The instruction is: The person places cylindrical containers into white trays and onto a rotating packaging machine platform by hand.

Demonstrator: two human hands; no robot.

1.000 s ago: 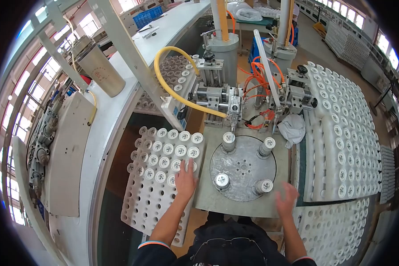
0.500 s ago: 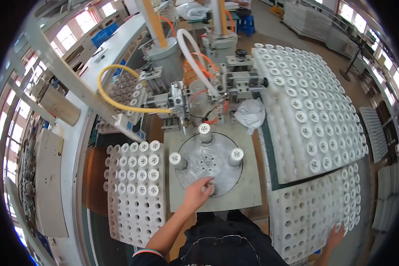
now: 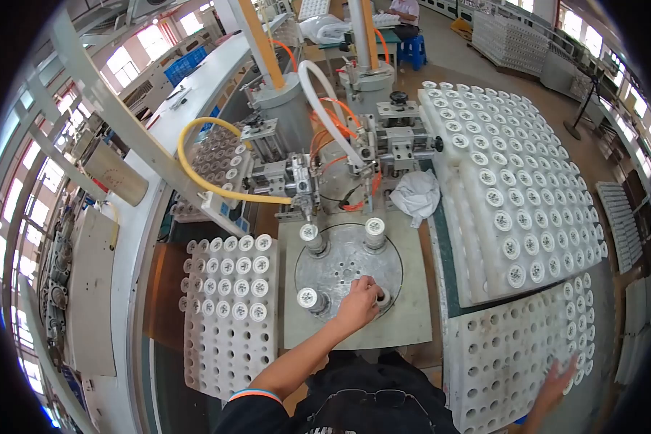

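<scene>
Over the front right of the round metal turntable (image 3: 325,271), my left hand (image 3: 362,298) has its fingers closed at an empty-looking holder (image 3: 383,296); what they hold, if anything, is hidden. Three other holders on the turntable carry white round parts, at the back left (image 3: 309,232), the back right (image 3: 375,226) and the left (image 3: 307,297). My right hand (image 3: 559,375), slightly blurred, has its fingers spread beside the columns of white round parts (image 3: 581,325) at the right side of the lower right tray (image 3: 506,354).
A partly filled tray (image 3: 231,347) lies left of the turntable. Stacked full trays (image 3: 477,239) stand at the right. Behind the turntable is a machine with nozzles (image 3: 301,181) and hoses, beside a white cloth (image 3: 416,195). A person (image 3: 405,11) sits far back.
The turntable has rotated, shifting its holders. My left hand has moved right with the front holder. My right hand has lifted off the white parts, its fingers spreading. The whole view has shifted slightly.
</scene>
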